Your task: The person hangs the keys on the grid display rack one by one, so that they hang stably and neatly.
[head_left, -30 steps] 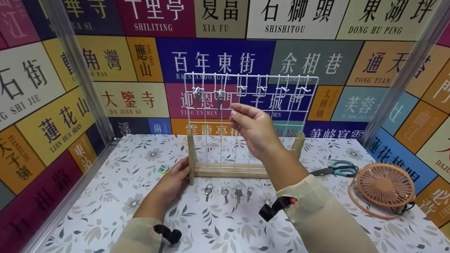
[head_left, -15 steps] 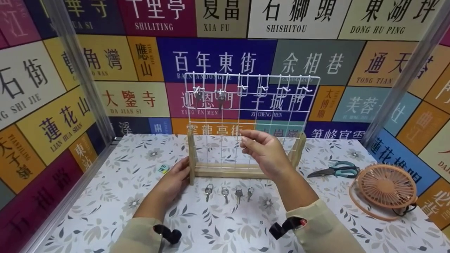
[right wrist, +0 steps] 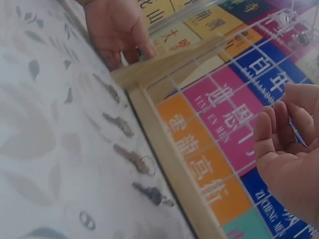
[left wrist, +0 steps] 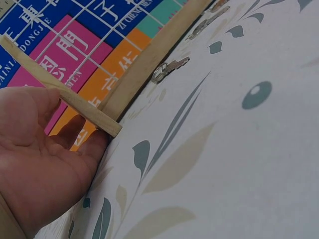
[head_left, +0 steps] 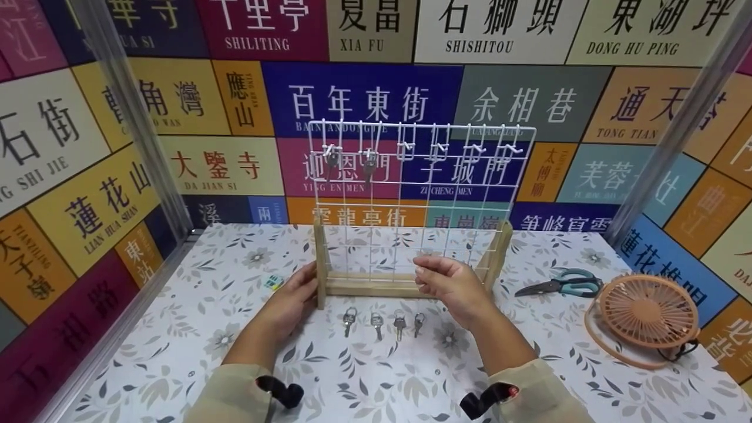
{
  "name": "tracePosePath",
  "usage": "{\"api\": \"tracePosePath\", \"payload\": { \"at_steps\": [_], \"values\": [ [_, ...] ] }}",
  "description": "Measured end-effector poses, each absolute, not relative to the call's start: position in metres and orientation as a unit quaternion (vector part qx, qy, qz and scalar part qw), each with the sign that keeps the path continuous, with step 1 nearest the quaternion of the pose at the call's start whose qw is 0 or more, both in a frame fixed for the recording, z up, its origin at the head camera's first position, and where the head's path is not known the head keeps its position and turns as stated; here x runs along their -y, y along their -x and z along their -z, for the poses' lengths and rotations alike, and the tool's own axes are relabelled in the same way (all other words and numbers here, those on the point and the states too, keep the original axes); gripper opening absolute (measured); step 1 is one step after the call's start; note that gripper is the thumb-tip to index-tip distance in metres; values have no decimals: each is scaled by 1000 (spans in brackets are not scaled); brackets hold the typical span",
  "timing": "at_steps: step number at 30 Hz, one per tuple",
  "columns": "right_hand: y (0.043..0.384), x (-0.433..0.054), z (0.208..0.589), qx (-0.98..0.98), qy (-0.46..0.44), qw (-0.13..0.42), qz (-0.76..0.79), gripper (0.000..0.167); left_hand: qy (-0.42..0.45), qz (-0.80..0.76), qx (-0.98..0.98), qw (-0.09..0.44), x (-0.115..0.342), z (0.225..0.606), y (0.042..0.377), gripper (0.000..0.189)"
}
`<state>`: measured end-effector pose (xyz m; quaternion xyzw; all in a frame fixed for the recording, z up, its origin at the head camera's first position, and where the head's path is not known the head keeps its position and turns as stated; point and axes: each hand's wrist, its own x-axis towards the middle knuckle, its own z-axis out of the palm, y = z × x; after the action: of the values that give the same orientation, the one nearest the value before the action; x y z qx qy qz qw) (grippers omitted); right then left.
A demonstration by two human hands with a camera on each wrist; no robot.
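Observation:
A white wire grid rack [head_left: 423,205] with wooden supports stands upright on the table, hooks along its upper part. Two keys, the left key [head_left: 332,157] and the right key [head_left: 369,167], hang from its two leftmost hooks. My left hand [head_left: 294,299] holds the rack's left wooden post [left wrist: 82,107], thumb on one side and fingers on the other. In front of the rack's base, several keys [head_left: 377,325] with rings lie in a row. My right hand [head_left: 449,288], fingers loosely curled, is before the lower right of the grid. Nothing shows between its fingers [right wrist: 281,119].
Teal-handled scissors [head_left: 561,283] lie right of the rack, beside an orange fan [head_left: 646,311]. A small green-and-yellow item [head_left: 274,282] is just behind my left hand. Clear-edged walls with printed signs enclose the flowered tabletop [head_left: 376,388].
My right hand has come down and slightly right, from near the hanging keys to the lower grid. My left hand stays on the post, and the keys have kept their places.

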<state>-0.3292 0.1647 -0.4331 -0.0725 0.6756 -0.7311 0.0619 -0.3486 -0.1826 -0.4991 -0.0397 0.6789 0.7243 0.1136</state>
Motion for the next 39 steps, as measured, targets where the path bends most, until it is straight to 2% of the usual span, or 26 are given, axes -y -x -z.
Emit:
{"api": "tracePosePath", "payload": {
  "at_steps": [4,10,20,31,39],
  "values": [
    [336,-171,448,-697,62,77,710,30,39,-726,-678,113,182,499,349,47],
    [344,-182,467,-739,47,107,663,42,46,-721,-681,120,183,496,348,47],
    [349,-195,496,-771,34,143,620,40,36,-741,-660,117,180,499,348,47],
    [353,-198,500,-832,104,148,525,40,53,-739,-659,127,182,495,345,46],
    [353,-196,499,-845,106,153,501,38,45,-744,-655,124,182,496,345,47]
  ]
}}
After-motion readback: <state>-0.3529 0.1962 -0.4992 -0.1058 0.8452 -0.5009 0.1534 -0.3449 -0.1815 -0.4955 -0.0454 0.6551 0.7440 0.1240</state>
